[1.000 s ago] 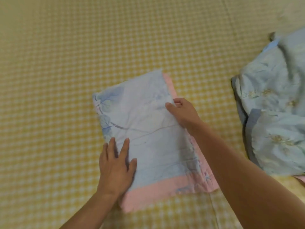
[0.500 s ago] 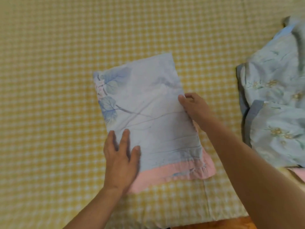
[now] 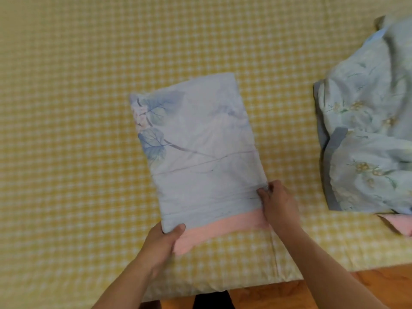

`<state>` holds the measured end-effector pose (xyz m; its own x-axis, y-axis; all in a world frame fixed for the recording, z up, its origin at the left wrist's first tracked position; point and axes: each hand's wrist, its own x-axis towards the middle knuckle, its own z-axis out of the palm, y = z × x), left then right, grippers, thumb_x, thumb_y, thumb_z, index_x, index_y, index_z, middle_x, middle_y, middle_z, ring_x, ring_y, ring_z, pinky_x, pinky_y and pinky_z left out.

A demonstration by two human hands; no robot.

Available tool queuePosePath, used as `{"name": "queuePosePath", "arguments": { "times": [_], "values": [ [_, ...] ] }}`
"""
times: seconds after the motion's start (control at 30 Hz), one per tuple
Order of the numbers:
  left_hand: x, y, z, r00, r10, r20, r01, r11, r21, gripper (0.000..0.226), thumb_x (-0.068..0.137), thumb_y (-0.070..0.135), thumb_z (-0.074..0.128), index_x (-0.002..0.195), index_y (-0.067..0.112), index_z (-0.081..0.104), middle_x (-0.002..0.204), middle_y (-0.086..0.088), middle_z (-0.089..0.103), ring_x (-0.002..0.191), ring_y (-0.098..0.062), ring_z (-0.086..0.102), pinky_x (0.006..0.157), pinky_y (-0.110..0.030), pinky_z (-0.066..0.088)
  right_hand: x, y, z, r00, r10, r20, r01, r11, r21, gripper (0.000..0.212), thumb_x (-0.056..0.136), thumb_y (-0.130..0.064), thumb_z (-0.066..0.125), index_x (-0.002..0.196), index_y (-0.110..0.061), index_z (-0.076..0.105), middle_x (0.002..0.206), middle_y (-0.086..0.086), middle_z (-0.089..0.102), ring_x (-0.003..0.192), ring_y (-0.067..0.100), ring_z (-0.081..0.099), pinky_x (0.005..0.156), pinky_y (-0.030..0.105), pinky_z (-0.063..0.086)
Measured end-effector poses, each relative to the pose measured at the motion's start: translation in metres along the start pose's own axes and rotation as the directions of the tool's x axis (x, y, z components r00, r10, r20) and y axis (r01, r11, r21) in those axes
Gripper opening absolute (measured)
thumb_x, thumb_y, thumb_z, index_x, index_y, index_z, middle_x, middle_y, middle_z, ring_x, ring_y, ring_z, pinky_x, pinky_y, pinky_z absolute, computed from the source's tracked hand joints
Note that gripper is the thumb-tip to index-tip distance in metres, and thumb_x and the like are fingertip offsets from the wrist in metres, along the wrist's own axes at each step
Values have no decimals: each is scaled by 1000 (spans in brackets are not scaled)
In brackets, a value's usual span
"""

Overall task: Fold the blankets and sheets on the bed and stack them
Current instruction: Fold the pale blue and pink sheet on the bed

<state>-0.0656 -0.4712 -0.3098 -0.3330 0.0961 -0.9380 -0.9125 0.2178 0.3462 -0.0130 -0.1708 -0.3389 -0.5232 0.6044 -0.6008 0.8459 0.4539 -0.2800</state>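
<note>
Hands hold the folded sheet [image 3: 200,152] on the bed [image 3: 66,108]. Left hand [image 3: 161,241] pinches its near corner; right hand [image 3: 278,204] pinches its right edge. Another blanket [image 3: 367,130] lies crumpled well apart, at right.

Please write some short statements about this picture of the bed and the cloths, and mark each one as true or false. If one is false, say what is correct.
1. The left hand grips the near left corner of the folded floral sheet. True.
2. The right hand lies flat in the middle of the sheet. False: it pinches the sheet's right edge, near the pink border.
3. The folded sheet lies on a yellow checked bed cover. True.
4. The pale blue bedding on the right is neatly folded and stacked on the sheet. False: it lies rumpled, apart from the sheet.
5. The pink border runs along the sheet's far edge. False: it runs along the near edge.
</note>
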Motion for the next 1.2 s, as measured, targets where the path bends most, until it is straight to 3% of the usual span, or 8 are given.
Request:
{"name": "queuePosePath", "arguments": {
  "times": [0.2,0.3,0.43,0.6,0.77,0.87,1.07,1.2],
  "values": [
    [-10,20,2,1000,0,-4,0,997,-75,41,87,-3,71,125,10,63,117,-14,74,108,-37,71,98,-60,52,-12,-66,6,838,-410,-359,387,912,-138,68,80,1,54,147,-5,42,143,23,44,126,43,43,107,47,33],
    [-18,35,-55,994,21,-105,-11,995,99,57,69,4,82,122,5,61,114,-21,73,99,-41,72,90,-62,56,-26,-87,41,678,-735,-18,685,640,-349,60,88,-22,57,146,-14,47,153,17,40,136,41,41,114,51,31],
    [-26,75,-140,935,121,-333,61,871,488,34,82,1,79,108,9,59,100,-21,71,81,-36,69,68,-40,55,-67,-90,85,702,-616,356,706,540,-457,58,90,-45,52,142,-19,49,138,12,49,117,35,52,105,51,38],
    [8,95,-157,767,574,-286,202,207,957,82,85,40,69,156,22,31,146,-23,41,132,-45,40,108,-54,38,-69,-177,84,606,-771,198,773,511,-375,36,93,-35,31,97,-17,62,98,7,60,92,32,59,77,43,48],
    [59,31,-89,754,657,-3,-22,30,999,68,103,59,19,163,30,9,170,-16,2,156,-39,-4,124,-58,11,-6,-271,102,381,-916,124,870,310,-382,56,98,-44,44,148,-17,45,159,15,32,145,41,28,117,52,25],
    [74,-11,-91,756,654,-26,-16,58,998,67,103,61,16,163,31,9,170,-12,-2,156,-36,-8,122,-63,10,59,-283,113,392,-860,327,822,167,-545,67,100,-58,27,158,-25,23,167,8,12,152,39,7,122,55,7],
    [71,-17,-106,682,732,-1,-124,116,985,63,104,61,15,162,37,5,171,-10,-5,156,-32,-13,124,-57,-3,166,-279,58,820,-540,190,539,614,-577,73,98,-66,15,160,-27,7,168,4,0,154,34,0,123,54,6],
    [51,-24,-152,570,561,-600,-16,738,674,85,88,67,46,153,13,34,151,-25,39,140,-42,33,116,-52,26,132,-255,30,787,-565,249,603,616,-507,80,88,-76,37,147,-21,37,147,12,39,134,35,37,110,49,37]
  ]
}}
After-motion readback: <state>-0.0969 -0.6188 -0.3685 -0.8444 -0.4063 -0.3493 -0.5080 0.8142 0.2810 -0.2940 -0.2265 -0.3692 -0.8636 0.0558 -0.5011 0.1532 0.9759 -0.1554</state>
